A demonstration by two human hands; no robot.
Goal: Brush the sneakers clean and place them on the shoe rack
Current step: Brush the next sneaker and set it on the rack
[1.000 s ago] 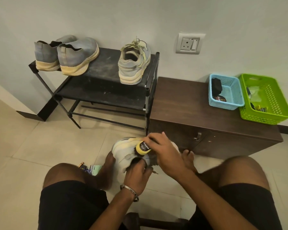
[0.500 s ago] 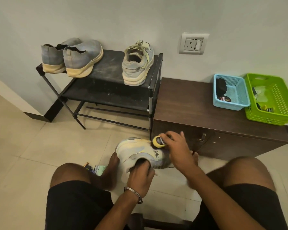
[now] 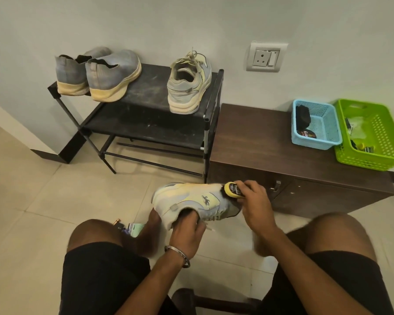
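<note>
1. My left hand is in the lower centre of the frame. Its fingers curl into the opening of the sneaker and grip it from inside, holding it off the floor between my knees.
2. The sneaker lies on its side, and its long axis runs nearly level across the frame. Which end is toe and which is heel I cannot tell for certain from this angle.
3. My right hand is at centre right. Its fingers wrap the yellow brush, which sits against the right-hand end of the sneaker at its upper edge.
4. Key relation: the unbrushed length of the sneaker extends left of the brush, along the long axis. I judge the next stroke goes leftward along that axis, while the left hand steadies the shoe.
5. The right hand is the one nearer the work, and the left only holds.
6. The shoe rack stands in the upper centre-left. Its top shelf carries a matching sneaker, with a free gap between that and a grey pair further left.
7. Judgement: brushing is in progress, and placing on the rack is not yet done.
</note>
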